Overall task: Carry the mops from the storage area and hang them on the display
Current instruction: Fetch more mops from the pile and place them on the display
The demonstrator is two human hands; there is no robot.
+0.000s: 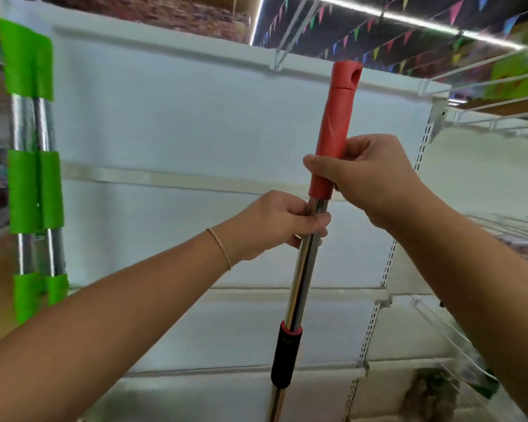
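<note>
both hands grip mop handle point(336, 129) | left hand point(275, 223) on steel shaft, right hand point(369, 175) on red grip | risk: hang hole misses hook, mop drops

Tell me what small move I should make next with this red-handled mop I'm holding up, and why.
Probably lift the mop so the hole in its red grip meets the white hook on the panel's top edge. Your right hand holds the grip's lower part, your left hand the chrome pole just below it, and the hole now sits right of that hook and slightly below it. Two green-handled mops stand at left.
</note>
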